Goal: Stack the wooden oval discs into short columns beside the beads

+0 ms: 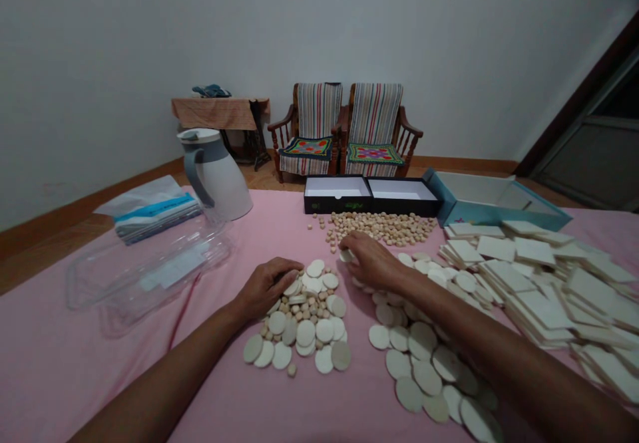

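Observation:
My left hand rests at the left edge of a mixed pile, its fingers stretched out loosely against the pale round wooden discs there. Small wooden beads show among those discs. My right hand is closed on a wooden disc, over the cloth between the mixed pile and the bead heap. Below my right forearm spreads a larger heap of wooden discs, partly hidden by the arm. Beyond my right hand lies a heap of small wooden beads.
Square wooden pieces are heaped at the right. Behind the beads stand a black box with white compartments and a light-blue box. On the left are a white jug, clear plastic packaging and a tissue pack. Pink cloth covers the surface.

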The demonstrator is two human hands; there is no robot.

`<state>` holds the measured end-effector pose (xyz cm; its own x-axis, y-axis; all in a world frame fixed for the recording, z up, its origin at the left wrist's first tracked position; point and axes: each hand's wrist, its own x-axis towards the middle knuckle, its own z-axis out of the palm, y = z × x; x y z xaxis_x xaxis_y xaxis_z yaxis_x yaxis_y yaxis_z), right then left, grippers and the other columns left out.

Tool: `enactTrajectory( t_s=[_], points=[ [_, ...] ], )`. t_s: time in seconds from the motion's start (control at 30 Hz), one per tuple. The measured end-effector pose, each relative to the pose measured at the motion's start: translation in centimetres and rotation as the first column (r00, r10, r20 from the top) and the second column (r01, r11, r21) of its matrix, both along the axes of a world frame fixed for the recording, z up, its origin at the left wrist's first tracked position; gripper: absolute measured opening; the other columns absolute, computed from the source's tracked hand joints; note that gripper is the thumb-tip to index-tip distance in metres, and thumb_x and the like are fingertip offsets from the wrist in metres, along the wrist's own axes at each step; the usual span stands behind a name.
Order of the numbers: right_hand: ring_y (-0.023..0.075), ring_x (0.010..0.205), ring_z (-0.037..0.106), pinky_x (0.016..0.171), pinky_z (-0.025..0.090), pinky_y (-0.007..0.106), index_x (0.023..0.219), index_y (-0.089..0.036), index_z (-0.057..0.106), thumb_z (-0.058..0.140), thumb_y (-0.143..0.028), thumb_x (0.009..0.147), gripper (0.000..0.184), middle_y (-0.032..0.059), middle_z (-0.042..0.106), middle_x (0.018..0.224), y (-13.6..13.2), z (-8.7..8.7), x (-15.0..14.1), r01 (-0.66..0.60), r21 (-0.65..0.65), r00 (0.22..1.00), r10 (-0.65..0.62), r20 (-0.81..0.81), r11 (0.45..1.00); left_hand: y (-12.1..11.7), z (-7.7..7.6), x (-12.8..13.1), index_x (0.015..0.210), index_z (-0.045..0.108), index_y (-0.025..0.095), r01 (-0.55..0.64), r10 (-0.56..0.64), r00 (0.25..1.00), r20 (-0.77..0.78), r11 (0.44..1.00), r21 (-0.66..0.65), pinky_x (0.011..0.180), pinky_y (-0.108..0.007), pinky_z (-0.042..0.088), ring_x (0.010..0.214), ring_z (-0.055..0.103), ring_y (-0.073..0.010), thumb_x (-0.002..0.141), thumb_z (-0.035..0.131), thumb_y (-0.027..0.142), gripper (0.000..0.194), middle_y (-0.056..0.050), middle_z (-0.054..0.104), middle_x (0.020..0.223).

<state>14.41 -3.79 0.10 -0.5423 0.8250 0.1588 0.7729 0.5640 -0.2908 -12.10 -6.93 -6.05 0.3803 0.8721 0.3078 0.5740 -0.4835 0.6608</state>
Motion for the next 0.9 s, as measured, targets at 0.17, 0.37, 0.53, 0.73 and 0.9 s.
enactTrajectory(
  t_s=[0.17,0.37,0.53,0.73,0.9],
  points=[
    [0.0216,0.1,0.051,0.085,0.039,0.031,0.102,-0.015,0.059,0.056,-0.012,0.079,0.023,0.0113,0.057,0.106,-0.4,1.1,0.9,0.101,0.116,0.988,-0.086,-0.128,0.988,0.0,0.1,0.0,0.108,0.067,0.019,0.002,-0.002,1.0,-0.013,1.0,0.006,0.085,-0.03,0.051,0.096,0.064,-0.0183,0.093,0.046,0.036,0.031,-0.008,0.069,0.104],
    [0.0172,0.084,0.054,0.069,0.037,0.026,0.096,-0.018,0.058,0.051,-0.012,0.08,0.019,0.0071,0.061,0.095,-5.7,-0.3,-0.5,-0.117,-0.164,0.993,0.118,-0.005,0.98,-0.1,0.2,0.2,0.107,0.067,0.019,-0.01,0.01,1.0,-0.02,1.0,0.008,0.086,-0.03,0.051,0.096,0.064,-0.0185,0.093,0.047,0.037,0.031,-0.008,0.07,0.103],
    [0.0196,0.087,0.053,0.068,0.034,0.028,0.099,-0.017,0.055,0.052,-0.011,0.075,0.025,0.009,0.061,0.099,-6.8,-2.3,-1.2,-0.061,-0.151,0.995,0.073,0.071,0.987,-0.1,0.1,0.3,0.107,0.067,0.019,-0.026,0.027,0.999,-0.035,0.999,0.027,0.087,-0.031,0.051,0.096,0.064,-0.0186,0.093,0.047,0.037,0.031,-0.007,0.07,0.103],
    [0.0165,0.081,0.055,0.068,0.035,0.025,0.091,-0.018,0.06,0.045,-0.009,0.079,0.021,0.0063,0.064,0.089,-6.9,-1.4,0.9,-0.042,-0.182,0.998,0.035,-0.043,0.982,-0.1,0.2,0.4,0.106,0.068,0.019,-0.046,0.049,0.997,-0.054,0.998,0.042,0.085,-0.03,0.051,0.094,0.065,-0.0186,0.093,0.047,0.038,0.032,-0.008,0.07,0.102],
    [0.0164,0.079,0.057,0.068,0.038,0.026,0.088,-0.017,0.062,0.048,-0.012,0.079,0.018,0.0051,0.066,0.086,-7.4,0.8,5.3,0.019,-0.104,0.981,-0.038,-0.191,0.994,0.0,0.7,0.5,0.108,0.067,0.018,-0.043,0.046,0.995,-0.093,0.999,0.028,0.087,-0.031,0.051,0.097,0.064,-0.0193,0.093,0.046,0.04,0.033,-0.008,0.07,0.105]
  ],
)
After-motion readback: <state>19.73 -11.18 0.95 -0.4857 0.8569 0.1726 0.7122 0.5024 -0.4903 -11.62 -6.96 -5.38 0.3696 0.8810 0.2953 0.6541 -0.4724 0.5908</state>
